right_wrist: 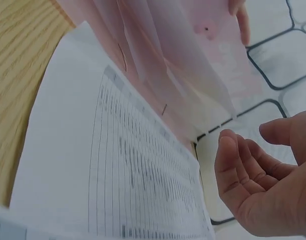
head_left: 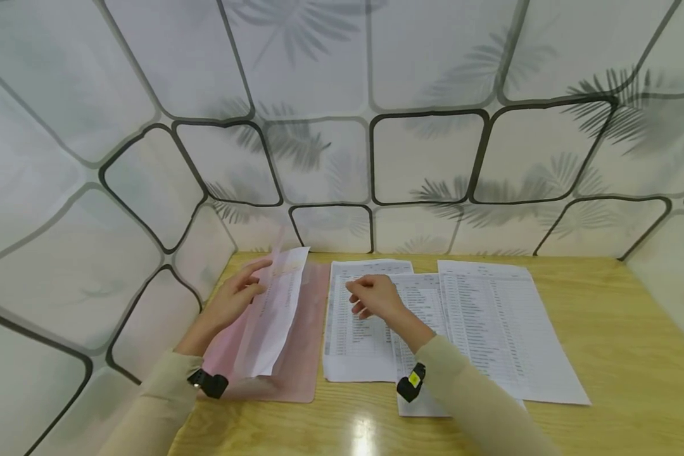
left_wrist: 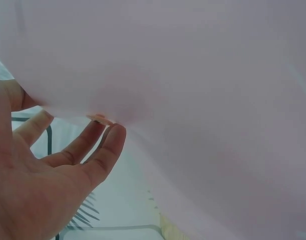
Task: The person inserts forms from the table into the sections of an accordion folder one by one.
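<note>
Left hand at 9 o'clock on the desk, fingers nearly straight, propping up the translucent flap of the pink folder; a printed sheet stands tilted inside it. No pinch visible, just fingertips against the flap. Right hand hovers relaxed and loosely curled, holding nothing, over the stack of printed tables just right of the folder. More sheets overlap out toward 3 o'clock. Folder lies flat, touching the stack's left edge.
</note>
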`<state>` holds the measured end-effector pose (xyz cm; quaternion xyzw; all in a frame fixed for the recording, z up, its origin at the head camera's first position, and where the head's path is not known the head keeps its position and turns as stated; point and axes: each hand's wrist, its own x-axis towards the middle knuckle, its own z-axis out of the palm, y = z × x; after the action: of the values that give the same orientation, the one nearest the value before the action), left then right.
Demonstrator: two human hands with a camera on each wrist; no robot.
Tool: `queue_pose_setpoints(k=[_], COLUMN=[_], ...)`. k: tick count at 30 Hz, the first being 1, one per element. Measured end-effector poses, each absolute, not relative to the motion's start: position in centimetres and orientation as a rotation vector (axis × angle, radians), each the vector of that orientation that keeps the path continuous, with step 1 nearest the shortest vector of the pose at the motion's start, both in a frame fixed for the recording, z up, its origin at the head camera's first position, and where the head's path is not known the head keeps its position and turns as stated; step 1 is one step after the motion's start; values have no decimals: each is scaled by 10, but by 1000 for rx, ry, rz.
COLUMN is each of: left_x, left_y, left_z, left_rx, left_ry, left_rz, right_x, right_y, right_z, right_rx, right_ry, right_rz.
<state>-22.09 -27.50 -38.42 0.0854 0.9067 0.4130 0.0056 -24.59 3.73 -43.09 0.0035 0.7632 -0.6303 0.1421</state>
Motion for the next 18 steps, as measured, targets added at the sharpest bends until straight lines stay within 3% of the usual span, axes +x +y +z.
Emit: queue_pose_setpoints(k=[18], left_x=[-221], left_y=[-275], left_z=[-386], left_rx=[248], left_ry=[2843], left_rz=[1257], right_x=[-247], right_y=[134], right_z=[-445], right_rx=[143], right_ry=[2459], right_rz=[-1647])
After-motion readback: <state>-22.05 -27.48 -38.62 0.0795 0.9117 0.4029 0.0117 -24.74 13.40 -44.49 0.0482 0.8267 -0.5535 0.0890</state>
